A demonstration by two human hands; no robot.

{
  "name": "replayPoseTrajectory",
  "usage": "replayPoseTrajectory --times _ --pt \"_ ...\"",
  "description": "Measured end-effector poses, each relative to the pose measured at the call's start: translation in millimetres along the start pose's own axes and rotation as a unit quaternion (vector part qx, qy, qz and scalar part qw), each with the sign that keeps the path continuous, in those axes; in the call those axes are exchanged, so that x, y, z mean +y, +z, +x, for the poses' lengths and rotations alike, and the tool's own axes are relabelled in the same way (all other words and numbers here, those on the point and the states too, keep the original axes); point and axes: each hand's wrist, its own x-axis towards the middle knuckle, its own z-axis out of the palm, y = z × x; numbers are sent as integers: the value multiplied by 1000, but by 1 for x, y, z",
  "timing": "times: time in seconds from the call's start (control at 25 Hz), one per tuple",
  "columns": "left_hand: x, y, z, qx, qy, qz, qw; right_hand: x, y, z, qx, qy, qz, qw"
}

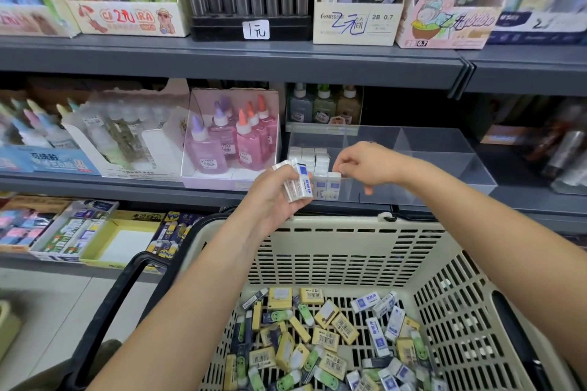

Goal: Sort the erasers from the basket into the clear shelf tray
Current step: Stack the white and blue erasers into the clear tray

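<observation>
My left hand (279, 197) grips a small stack of white-and-blue erasers (298, 182) just in front of the clear shelf tray (444, 152). My right hand (365, 165) reaches over the tray's front wall, fingers curled, pinching the top of an upright eraser (333, 184) in the left compartment. Rows of white erasers (309, 157) stand packed behind it. Below, the beige basket (349, 232) holds a loose heap of yellow, green and white erasers (317, 343).
</observation>
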Motion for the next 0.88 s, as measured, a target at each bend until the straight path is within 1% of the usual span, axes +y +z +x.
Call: replayPoseTrajectory --times 0.12,0.2,0.28,0.36,0.52,0.6,0.68,0.76,0.8,0.84,0.88 --pt "-2 1 0 -27 -8 13 1000 0 1 -7 64 -9 52 997" --pt "-2 3 0 -54 -18 20 998 -5 1 -13 94 -38 130 986" --pt "-4 6 0 -77 -23 24 996 -10 3 -18 91 -68 200 973" --pt "-6 10 0 -88 -25 24 996 -13 4 -21 87 -86 218 968" --pt "-9 12 1 -77 -27 8 997 -9 2 -24 114 -58 266 955" --pt "-10 10 1 -65 -30 5 997 -5 0 -26 110 -38 299 947" --pt "-10 9 1 -56 -26 11 998 -3 -2 -27 108 -23 348 931" --pt "-9 8 3 -37 -12 8 999 1 -7 -24 144 0 394 908" --pt "-8 7 4 -24 -7 1 1000 3 -11 -22 173 13 395 902" --pt "-7 6 6 -13 -3 -8 1000 5 -15 -19 202 24 368 907" --pt "-6 5 7 -7 -1 -15 1000 8 -17 -16 224 30 306 925"
